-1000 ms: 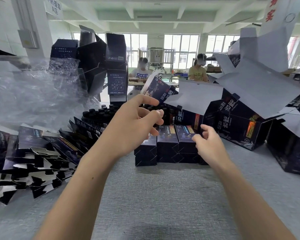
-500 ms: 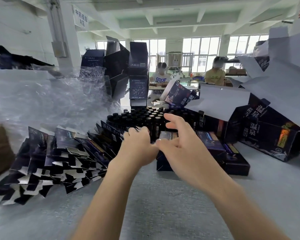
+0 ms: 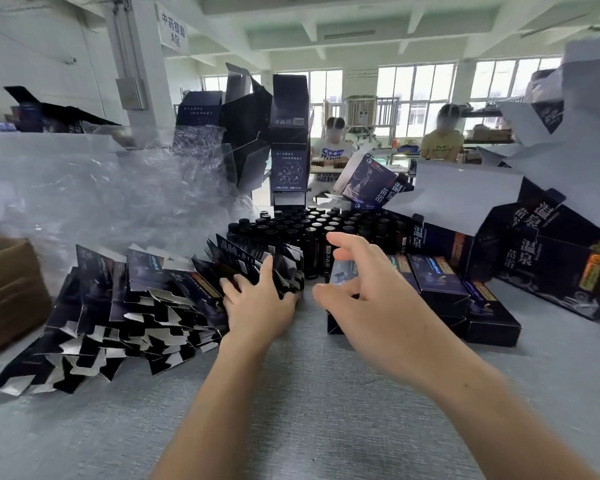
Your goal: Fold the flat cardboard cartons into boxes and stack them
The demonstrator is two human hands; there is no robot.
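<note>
The cartons (image 3: 142, 306) lie fanned at the table's (image 3: 309, 403) left. We judge them light, thin card, glossy and apt to slide. Our left hand (image 3: 260, 306) lays spread fingers on the fan's right end; we cannot tell whether it pinches one. Better to take a side edge than the flimsy flaps. Our right hand (image 3: 371, 299) hovers half open and empty, before the boxes (image 3: 440, 282).
</note>
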